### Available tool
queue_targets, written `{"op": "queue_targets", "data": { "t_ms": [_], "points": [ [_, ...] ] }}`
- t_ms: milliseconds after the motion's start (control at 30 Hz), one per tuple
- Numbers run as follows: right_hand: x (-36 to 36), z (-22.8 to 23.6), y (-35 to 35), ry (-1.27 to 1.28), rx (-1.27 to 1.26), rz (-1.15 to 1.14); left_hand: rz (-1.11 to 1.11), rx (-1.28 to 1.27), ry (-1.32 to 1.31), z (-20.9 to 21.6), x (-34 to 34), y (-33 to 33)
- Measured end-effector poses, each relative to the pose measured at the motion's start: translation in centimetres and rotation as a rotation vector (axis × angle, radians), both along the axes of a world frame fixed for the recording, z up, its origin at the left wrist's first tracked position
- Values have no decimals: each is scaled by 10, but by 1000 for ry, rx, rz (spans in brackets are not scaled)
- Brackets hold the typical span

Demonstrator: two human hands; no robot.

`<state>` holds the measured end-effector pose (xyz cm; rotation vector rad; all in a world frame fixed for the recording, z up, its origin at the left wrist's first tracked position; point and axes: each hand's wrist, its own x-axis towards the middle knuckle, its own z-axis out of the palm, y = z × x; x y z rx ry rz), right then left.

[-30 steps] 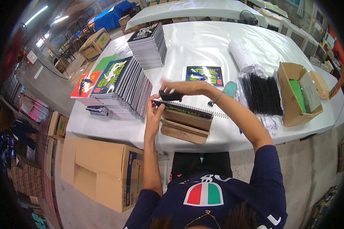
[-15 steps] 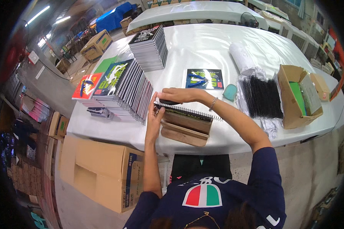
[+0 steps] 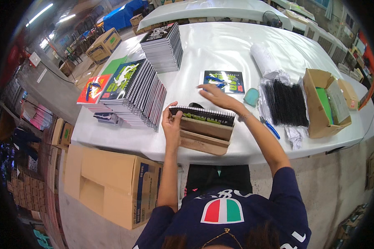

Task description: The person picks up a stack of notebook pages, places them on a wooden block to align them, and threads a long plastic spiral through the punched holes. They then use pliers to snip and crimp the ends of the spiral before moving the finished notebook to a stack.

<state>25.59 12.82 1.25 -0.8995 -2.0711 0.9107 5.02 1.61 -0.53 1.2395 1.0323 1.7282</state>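
A black spiral notebook (image 3: 207, 118) with green lettering stands with its coil edge up in a wooden stand (image 3: 203, 143) at the table's near edge. My left hand (image 3: 172, 122) grips the notebook's left end, thumb in front and fingers partly hidden behind. Beyond the coil, my right hand (image 3: 218, 98) is raised off the notebook, open, fingers stretched leftward and nothing visible in it. A small black rounded object (image 3: 195, 105) lies just behind the notebook. Farther off, blue-handled pliers (image 3: 217, 80) rest on a flat black-and-green notebook cover (image 3: 236, 86).
Notebook stacks (image 3: 135, 93) (image 3: 162, 47) stand at left, beside a red cover (image 3: 96, 85). To the right are a teal pad (image 3: 251, 97), black coils (image 3: 284, 103), blue-handled pliers (image 3: 272, 128) and an open carton (image 3: 316, 120). A large carton (image 3: 106, 178) sits left of me.
My right hand has lifted from the coil's left end and moved right and away, opening its fingers. The black rounded object is left behind the notebook. My left hand keeps its grip.
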Motion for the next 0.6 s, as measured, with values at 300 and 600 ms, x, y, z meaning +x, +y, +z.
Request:
{"op": "queue_targets", "data": {
  "t_ms": [300,600],
  "points": [
    [116,-44,-151,-595,88,-1095,122,35,-47,23,44,-45],
    [141,-80,-187,-307,50,-1188,-52,69,439,36,2,-27]
  ]
}}
